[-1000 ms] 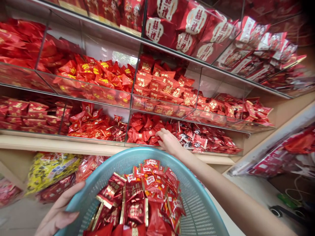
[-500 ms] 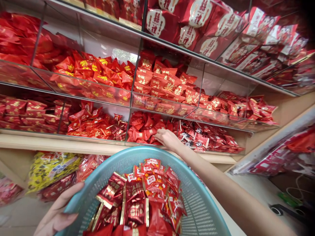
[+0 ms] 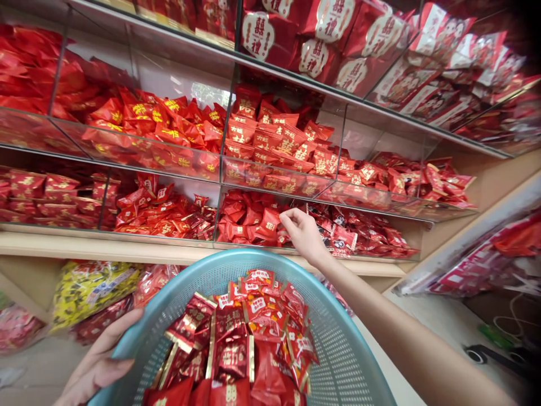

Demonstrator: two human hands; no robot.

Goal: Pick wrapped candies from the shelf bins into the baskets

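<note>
My left hand (image 3: 103,358) grips the left rim of a blue-green plastic basket (image 3: 353,338), thumb and fingers on either side of the edge. Inside it lie red-wrapped sweets, among them dark red ones with gold edges (image 3: 231,356) and brighter red ones with white labels (image 3: 264,310). Above the far rim, my right hand (image 3: 305,234) is closed, its fingertips pinching a red candy packet (image 3: 270,221) with gold print. That packet is lifted just over a pile of similar red packets (image 3: 239,217) in the lowest shelf compartment.
Clear dividers split the shelves (image 3: 169,175) into compartments of red packets. Black-and-red packets (image 3: 342,234) lie right of my hand. Bigger red bags with white labels (image 3: 332,28) stand above. Beneath the wooden shelf edge (image 3: 105,246) is a yellow bag (image 3: 95,290).
My right hand has risen slightly and shifted right from the pile, now with a red candy packet between its fingertips. My left hand stays on the basket rim.
</note>
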